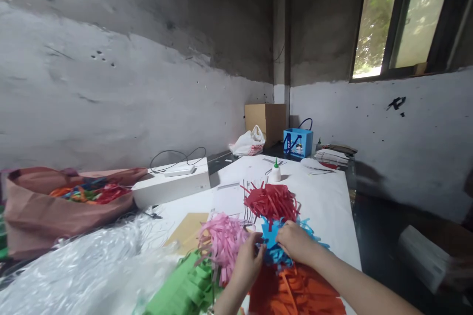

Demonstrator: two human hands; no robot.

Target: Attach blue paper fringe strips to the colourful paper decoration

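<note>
Blue fringed paper [272, 241] lies in front of me, its cut strips spreading to the right. My right hand [295, 242] pinches it from above with bent fingers. At its left edge, the curled fingers of my left hand [249, 260] close on the paper; the fingertips are partly hidden. Around it are a red fringed paper bunch [273, 201] behind, a pink fringed bunch [222, 242] to the left, and orange fringed paper [295, 293] nearest me. Green fringed paper [181, 288] lies at the lower left.
A white glue bottle [276, 173] with a green tip stands behind the red paper. At left are clear plastic strips [92, 261], a pinkish bag [66, 226] of coloured scraps and a white box [173, 187]. A blue basket [297, 142] and cardboard box [265, 120] stand far back.
</note>
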